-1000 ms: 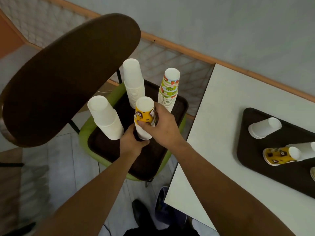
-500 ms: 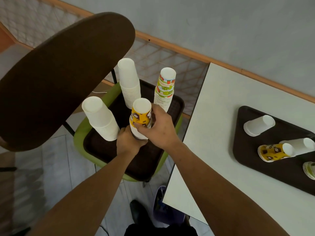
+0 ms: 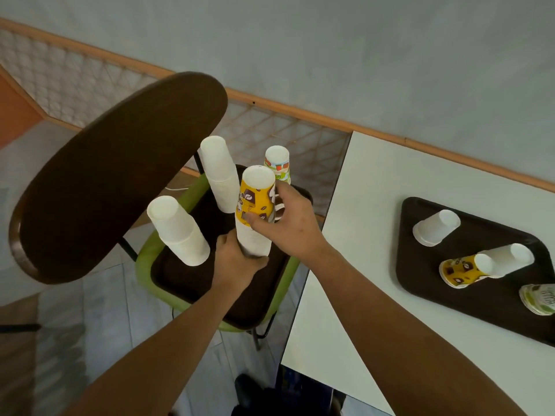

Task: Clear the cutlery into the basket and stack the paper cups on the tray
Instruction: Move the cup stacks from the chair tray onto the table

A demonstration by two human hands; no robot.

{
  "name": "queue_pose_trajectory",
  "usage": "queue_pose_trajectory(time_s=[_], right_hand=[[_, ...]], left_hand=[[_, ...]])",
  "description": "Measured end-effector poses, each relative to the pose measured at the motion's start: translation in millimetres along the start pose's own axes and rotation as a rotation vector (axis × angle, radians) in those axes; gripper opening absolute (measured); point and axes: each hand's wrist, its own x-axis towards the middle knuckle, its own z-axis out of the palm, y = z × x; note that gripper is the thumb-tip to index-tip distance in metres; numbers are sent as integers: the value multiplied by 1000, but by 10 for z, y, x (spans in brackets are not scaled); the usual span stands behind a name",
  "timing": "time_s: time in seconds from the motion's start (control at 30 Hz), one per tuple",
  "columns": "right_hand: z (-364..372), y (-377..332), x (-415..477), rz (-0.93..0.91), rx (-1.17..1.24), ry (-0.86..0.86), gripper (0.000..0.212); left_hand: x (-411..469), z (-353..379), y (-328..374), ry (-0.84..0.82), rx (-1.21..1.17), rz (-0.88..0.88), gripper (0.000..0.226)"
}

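Note:
A dark tray (image 3: 192,283) rests on a green chair seat (image 3: 144,265). On it stand upside-down stacks of paper cups: a short white stack (image 3: 177,232), a tall white stack (image 3: 220,175) and a patterned stack (image 3: 277,163) at the back. My left hand (image 3: 237,262) grips the base of a fourth stack (image 3: 252,238). My right hand (image 3: 288,223) holds the yellow printed cup (image 3: 255,202) that tops it. On the table, a second dark tray (image 3: 420,283) carries lying cups: a white one (image 3: 435,228), a yellow one (image 3: 456,270), another white one (image 3: 507,259) and a green-patterned stack (image 3: 539,298).
The chair's dark brown backrest (image 3: 114,175) looms at the left, close to the stacks. The white table (image 3: 360,235) fills the right side, its edge next to the chair. A tiled floor and my shoe (image 3: 252,391) lie below. A grey wall runs behind.
Both hands have stayed on the stack with the yellow cup. My head has shifted, so the chair and both trays sit lower in view. The held stack looks raised slightly.

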Motion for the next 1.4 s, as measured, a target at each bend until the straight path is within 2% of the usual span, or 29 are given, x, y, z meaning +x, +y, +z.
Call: queue_pose_trajectory(time_s=[0.2,0.4,0.63,0.93,1.13,1.4], right_hand=[[-747,-131,-29,3,-7,70,58],[-1840,-23,-149,19,-12,216,55],[-3474,432,-177,-8,-26,361,62],[-5403,1560,-194,40,-92,475,65],[-6111,2434,-250,123,-105,520,62],[-6549,3701,-251,222,-113,521,60]], left_hand=[[-61,129,705,-104,-21,132,81],[-75,653,1640,-200,-25,278,75],[-5,1830,2943,-319,19,367,81],[39,3665,4448,-485,48,424,79],[176,4705,4849,-586,85,397,80],[432,6032,4782,-658,121,347,83]])
